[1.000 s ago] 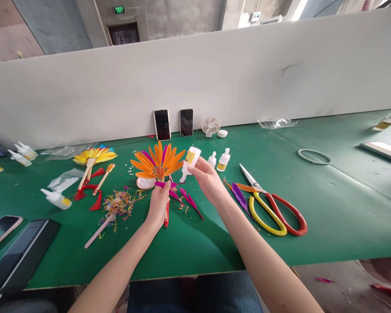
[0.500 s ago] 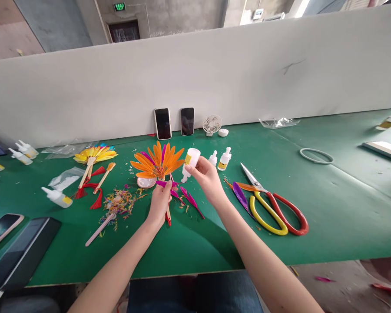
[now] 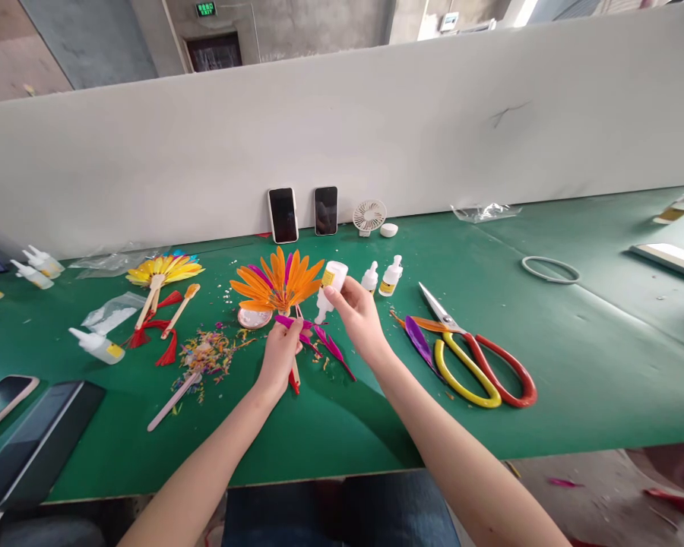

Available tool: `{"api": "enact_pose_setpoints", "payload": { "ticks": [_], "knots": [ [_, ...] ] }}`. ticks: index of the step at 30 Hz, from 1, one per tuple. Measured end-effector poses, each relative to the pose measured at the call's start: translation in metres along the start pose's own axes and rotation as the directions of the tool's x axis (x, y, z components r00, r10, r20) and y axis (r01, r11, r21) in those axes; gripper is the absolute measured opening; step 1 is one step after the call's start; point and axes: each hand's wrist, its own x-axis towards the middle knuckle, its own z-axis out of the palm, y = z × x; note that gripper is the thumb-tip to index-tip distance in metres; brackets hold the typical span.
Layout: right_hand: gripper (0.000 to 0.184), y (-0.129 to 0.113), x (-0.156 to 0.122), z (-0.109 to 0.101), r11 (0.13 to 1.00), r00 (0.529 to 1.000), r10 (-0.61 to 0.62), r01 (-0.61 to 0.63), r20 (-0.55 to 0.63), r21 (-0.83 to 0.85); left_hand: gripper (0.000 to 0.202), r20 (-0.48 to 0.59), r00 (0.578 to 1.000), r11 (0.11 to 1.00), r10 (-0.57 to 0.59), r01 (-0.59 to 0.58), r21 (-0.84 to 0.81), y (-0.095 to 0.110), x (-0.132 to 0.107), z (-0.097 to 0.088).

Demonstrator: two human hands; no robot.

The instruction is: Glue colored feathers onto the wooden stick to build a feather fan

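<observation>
Between the fingertips of my left hand (image 3: 281,355) is a magenta feather (image 3: 289,324), held above the table. My right hand (image 3: 360,315) grips a small white glue bottle (image 3: 334,279) with a yellow label, tipped nozzle down just right of that feather. Behind my left hand lies a fan of orange feathers (image 3: 279,279) with a few magenta ones among them; part of its wooden handle is hidden by my fingers. A loose magenta feather (image 3: 335,351) rests on the table between my hands.
Large scissors (image 3: 473,357) with red and yellow handles lie at right beside a purple feather (image 3: 420,340). Two dropper bottles (image 3: 391,276) stand behind my right hand. At left are a yellow feather fan (image 3: 163,272), feather scraps (image 3: 208,353) and a glue bottle (image 3: 98,346).
The bottle's nozzle has come slightly closer to the held feather. Both hands keep their grip, and the whole view has shifted slightly.
</observation>
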Motion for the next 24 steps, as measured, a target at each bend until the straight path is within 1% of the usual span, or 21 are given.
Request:
{"api": "enact_pose_setpoints", "payload": {
  "ticks": [7, 12, 15, 18, 20, 24],
  "knots": [
    [0.026, 0.0008, -0.0019, 0.001, 0.994, 0.998, 0.061, -0.059, -0.017, 0.095, 0.03, 0.0, 0.999, 0.999, -0.034, 0.034, 0.001, 0.0033, -0.0024, 0.0024],
    [0.024, 0.0018, -0.0034, 0.0024, 0.991, 0.994, 0.078, -0.069, -0.074, 0.118, 0.028, -0.006, 0.998, 0.998, -0.055, 0.055, -0.016, 0.0036, -0.0024, 0.0029],
    [0.025, 0.0018, -0.0026, 0.0028, 0.989, 0.994, 0.079, -0.068, -0.077, 0.13, 0.029, -0.013, 0.998, 0.999, -0.054, 0.054, -0.008, 0.0043, -0.0027, 0.003],
    [0.029, 0.0018, -0.0003, 0.0028, 0.993, 0.998, 0.053, -0.048, -0.045, 0.112, 0.029, -0.024, 0.997, 0.998, -0.067, 0.067, 0.0, 0.005, -0.003, 0.0028],
    [0.032, 0.0021, 0.001, 0.0028, 0.993, 0.999, 0.044, -0.04, -0.031, 0.111, 0.03, -0.017, 0.998, 0.998, -0.062, 0.062, 0.0, 0.0044, -0.0027, 0.0023],
    [0.034, 0.0028, 0.0015, 0.003, 0.992, 0.998, 0.06, -0.055, -0.038, 0.118, 0.032, 0.003, 0.999, 0.999, -0.034, 0.034, 0.004, 0.0005, -0.0008, 0.0003]
  ]
}}
